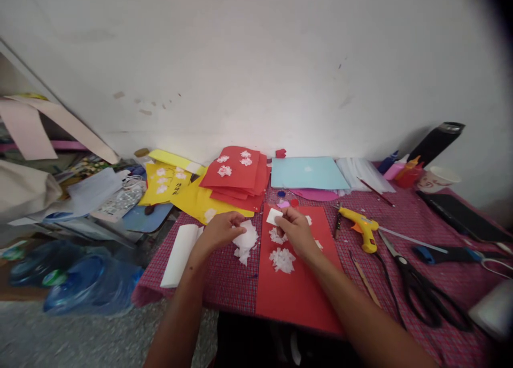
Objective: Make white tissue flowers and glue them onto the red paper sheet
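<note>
My right hand (297,230) pinches a small white square (273,217) that looks like folded tissue or a sponge. It is over the upper part of a red paper sheet (300,304). White tissue clumps, one a ruffled flower (282,260), sit on that sheet, some partly hidden behind the hand. My left hand (220,232) hovers to the left with curled fingers, a gap between thumb and fingertips. Just beside it on the cloth lies a heap of torn white tissue (245,245). A folded white tissue stack (180,256) rests under the left forearm's side.
Red sheets with blossoms (236,170) and yellow sheets (196,200) lie at the back left. Behind is a light-blue sheet (306,173). Rightward are a yellow glue gun (363,229), black-handled scissors (425,293), a paper cup (436,179) and a black flask (436,143).
</note>
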The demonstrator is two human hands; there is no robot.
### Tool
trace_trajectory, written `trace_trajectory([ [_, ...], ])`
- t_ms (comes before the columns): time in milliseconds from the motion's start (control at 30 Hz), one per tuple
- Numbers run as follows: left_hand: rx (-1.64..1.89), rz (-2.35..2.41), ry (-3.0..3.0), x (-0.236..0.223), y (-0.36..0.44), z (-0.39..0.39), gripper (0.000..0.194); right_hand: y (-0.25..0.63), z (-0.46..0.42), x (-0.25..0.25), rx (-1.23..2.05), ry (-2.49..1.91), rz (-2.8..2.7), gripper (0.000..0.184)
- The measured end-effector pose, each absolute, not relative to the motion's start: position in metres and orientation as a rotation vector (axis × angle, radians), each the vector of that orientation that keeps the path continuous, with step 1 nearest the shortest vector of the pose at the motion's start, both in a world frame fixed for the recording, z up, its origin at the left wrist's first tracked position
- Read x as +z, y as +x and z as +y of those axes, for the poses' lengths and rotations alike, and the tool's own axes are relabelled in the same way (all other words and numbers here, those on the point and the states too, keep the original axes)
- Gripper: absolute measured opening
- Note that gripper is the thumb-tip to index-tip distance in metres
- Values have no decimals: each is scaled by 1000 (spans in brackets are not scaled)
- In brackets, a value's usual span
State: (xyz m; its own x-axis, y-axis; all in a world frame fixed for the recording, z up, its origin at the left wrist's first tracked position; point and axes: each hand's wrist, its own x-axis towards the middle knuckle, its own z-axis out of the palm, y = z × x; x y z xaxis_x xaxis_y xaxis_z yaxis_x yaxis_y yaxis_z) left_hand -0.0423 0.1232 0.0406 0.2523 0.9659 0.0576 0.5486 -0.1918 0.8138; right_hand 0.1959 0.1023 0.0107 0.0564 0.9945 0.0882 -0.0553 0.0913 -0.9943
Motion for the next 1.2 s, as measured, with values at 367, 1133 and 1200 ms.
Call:
trace_trajectory([
  [367, 1435, 1177, 1769, 43, 28, 90, 8, 193, 101, 13, 1140, -1089, -1187, 20],
  [1133, 1303, 1129, 1687, 23, 36, 93, 20, 193, 97, 15, 1039, -1037, -1312, 21],
  [1200, 1304, 1130, 1677, 22, 35, 94, 22, 194, 97, 14, 1027, -1044, -1335, 19],
])
